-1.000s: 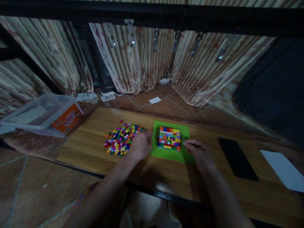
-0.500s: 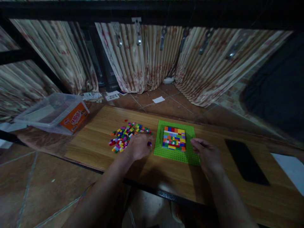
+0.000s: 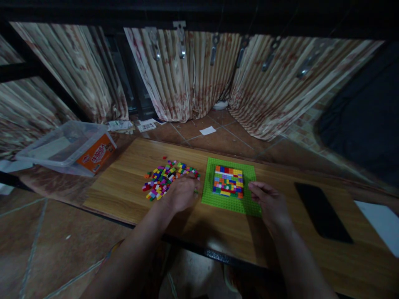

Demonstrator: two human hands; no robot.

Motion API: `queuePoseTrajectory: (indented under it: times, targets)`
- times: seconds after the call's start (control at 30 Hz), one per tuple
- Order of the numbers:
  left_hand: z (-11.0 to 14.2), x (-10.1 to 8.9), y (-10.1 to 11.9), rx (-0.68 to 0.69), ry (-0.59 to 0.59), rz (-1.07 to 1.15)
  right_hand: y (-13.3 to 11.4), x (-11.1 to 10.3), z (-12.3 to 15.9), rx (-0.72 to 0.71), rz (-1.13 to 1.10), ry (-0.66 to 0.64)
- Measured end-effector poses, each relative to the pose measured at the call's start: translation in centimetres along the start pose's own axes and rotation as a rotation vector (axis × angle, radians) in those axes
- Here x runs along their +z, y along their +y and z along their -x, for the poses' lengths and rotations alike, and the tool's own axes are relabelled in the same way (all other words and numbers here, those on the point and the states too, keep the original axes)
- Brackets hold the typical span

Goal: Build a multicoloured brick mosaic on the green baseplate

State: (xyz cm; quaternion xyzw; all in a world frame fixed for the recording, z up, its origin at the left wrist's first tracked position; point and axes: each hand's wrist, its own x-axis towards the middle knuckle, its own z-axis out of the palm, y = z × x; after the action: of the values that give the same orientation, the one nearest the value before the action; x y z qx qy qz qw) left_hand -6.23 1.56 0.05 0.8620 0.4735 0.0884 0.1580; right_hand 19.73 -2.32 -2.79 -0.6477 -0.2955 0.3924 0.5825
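Note:
My left hand (image 3: 183,194) is at the right side of a pile of small coloured toy bricks (image 3: 160,180), fingers curled down among them. Its fingertips are mostly hidden, and I cannot make out what they pinch. A green studded baseplate (image 3: 230,205) lies to its right. On the plate stands a block of multicoloured bricks (image 3: 228,182) fitted closely together. My right hand (image 3: 270,202) hovers over the plate's right edge, thumb and fingers pressed together just right of the block. Anything between those fingertips is too small to tell.
The wooden table (image 3: 121,182) carries a black flat slab (image 3: 322,211) on the right and a white sheet (image 3: 377,222) at its edge. A clear plastic box (image 3: 67,147) with an orange label stands at the left. Striped curtains (image 3: 208,79) hang behind.
My right hand has shifted slightly left, closer to the brick block. My left hand has dipped a little and stays at the pile's right side. The brick block looks the same.

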Motion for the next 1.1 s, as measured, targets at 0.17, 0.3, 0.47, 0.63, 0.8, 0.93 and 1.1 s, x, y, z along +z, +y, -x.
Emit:
queuePoseTrajectory:
  times: [0.17,0.3,0.47,0.63,0.8,0.93,1.1]
  targets:
    - [-0.2,0.0,-0.1,-0.013,0.038,0.012,0.2,-0.1,0.0,-0.015,0.005,-0.017]
    - [-0.3,-0.7,0.4,-0.022,0.057,0.121,-0.1,-0.1,0.1,-0.047,0.019,-0.014]
    - [-0.7,-0.6,1.8,-0.027,0.094,0.457,-1.4,1.0,1.8,-0.288,0.126,-0.107]
    - [-1.1,1.1,3.3,0.022,0.087,0.741,-1.3,2.5,4.0,-0.412,0.172,-0.351]
    - [-1.4,2.0,4.9,0.037,0.126,0.88,-0.6,3.1,4.5,-0.473,0.211,-0.426]
    - [-1.8,2.5,5.9,-0.013,0.174,0.9,-0.5,3.1,4.5,-0.49,0.231,-0.376]
    - [-2.2,2.8,6.5,-0.052,0.271,0.785,-0.6,1.2,3.0,-0.454,0.338,-0.245]
